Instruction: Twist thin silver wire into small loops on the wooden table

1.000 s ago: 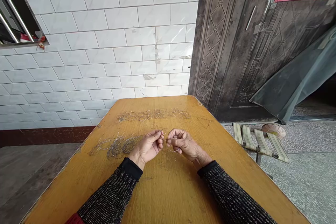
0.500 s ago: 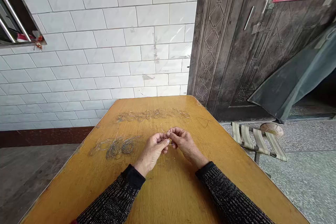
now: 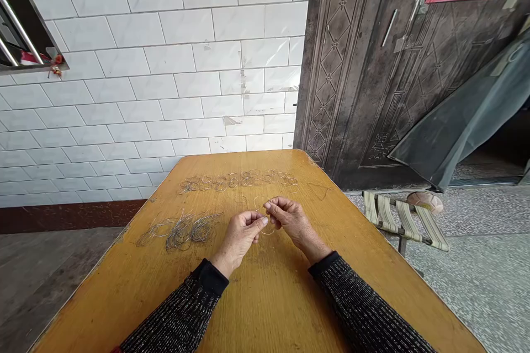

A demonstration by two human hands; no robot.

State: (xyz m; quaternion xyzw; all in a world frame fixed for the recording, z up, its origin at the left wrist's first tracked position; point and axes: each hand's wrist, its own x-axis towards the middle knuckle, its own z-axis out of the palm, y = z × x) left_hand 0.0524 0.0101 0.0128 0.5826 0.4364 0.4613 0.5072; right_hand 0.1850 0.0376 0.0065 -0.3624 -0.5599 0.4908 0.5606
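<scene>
Above the middle of the wooden table [image 3: 265,292], my left hand [image 3: 240,234] pinches a thin wire [image 3: 268,232] between thumb and forefinger. Close beside it on the right, my right hand [image 3: 290,220] is closed in a pinch on the same fine wire, which curves in a loop around the fingertips. To the left of my left hand lies a bundle of coiled grey wires [image 3: 180,233], their loose ends sticking up. Beyond both hands, a row of thin wire loops [image 3: 232,179] stretches across the far part of the table.
A white tiled wall [image 3: 199,88] stands behind the table. On the right are a dark carved door [image 3: 356,94], a hanging grey-green curtain [image 3: 459,116] and a folding stool with striped straps [image 3: 403,220]. A barred window [image 3: 20,27] is at upper left.
My fingertips have drawn slightly apart, my right hand shifting up a little. More of the wire's curve shows between and below them. The coils lie as before.
</scene>
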